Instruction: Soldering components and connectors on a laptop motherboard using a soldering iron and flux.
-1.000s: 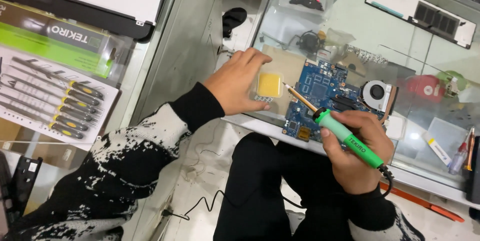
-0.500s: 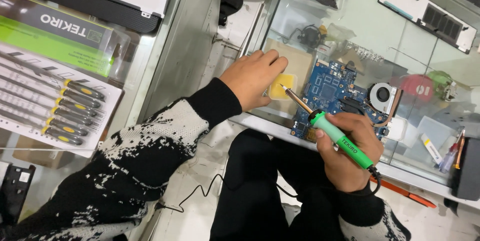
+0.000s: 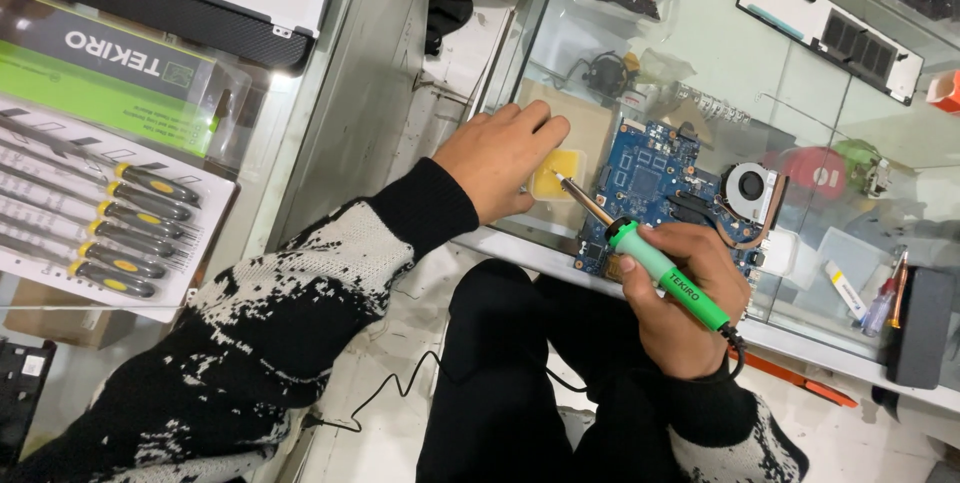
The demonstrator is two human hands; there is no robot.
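Head view: right hand (image 3: 690, 308) at 5 o'clock, fingers wrapped tight around the green-handled soldering iron (image 3: 660, 278), pen-style. Its metal tip points toward 10 o'clock and sits at the edge of the small yellow square sponge pad (image 3: 556, 174); whether it touches cannot be told. Left hand (image 3: 500, 158) lies palm down on the glass counter top (image 3: 700, 73), fingers together and slightly curled, fingertips just beside the yellow pad, holding nothing. Blue rectangular laptop circuit board (image 3: 650, 188) lies flat on the glass at 3 o'clock of the pad, touching it or nearly so, with a round grey cooling fan (image 3: 750, 190) at its far right.

Judged progress: tip is at the pad, not on the board, so no joint is being worked now. No solder wire visible near either hand. Boxed set of yellow-and-black screwdrivers (image 3: 110, 223) at 9 o'clock, untouched.
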